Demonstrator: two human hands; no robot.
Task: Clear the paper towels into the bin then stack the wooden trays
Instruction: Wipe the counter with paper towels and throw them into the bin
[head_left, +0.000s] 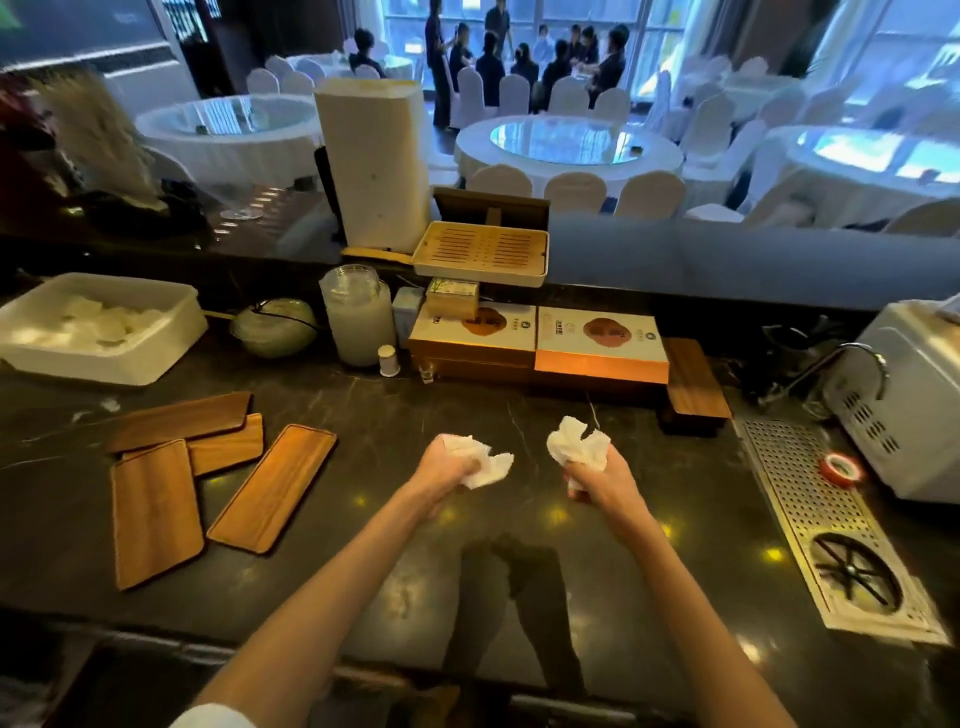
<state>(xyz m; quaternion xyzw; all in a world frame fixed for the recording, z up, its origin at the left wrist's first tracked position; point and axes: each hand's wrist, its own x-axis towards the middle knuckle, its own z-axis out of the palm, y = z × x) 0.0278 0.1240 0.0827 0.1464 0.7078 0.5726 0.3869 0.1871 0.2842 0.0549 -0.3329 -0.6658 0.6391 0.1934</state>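
My left hand (445, 465) is closed around a crumpled white paper towel (488, 465) above the dark stone counter (519, 561). My right hand (597, 480) grips another crumpled paper towel (577, 444) a little to the right. Several flat wooden trays lie scattered on the counter to the left: one nearest me (153, 512), one angled (274, 486), one partly covered (226, 444) and one at the back (182, 421). No bin is in view.
A white plastic tub (98, 358) with folded white cloths sits far left. Orange boxes (597, 340), a jar (358, 317) and a slatted tea tray (480, 252) line the back. A perforated metal drain grate (826, 509) and white appliance (904, 400) stand right.
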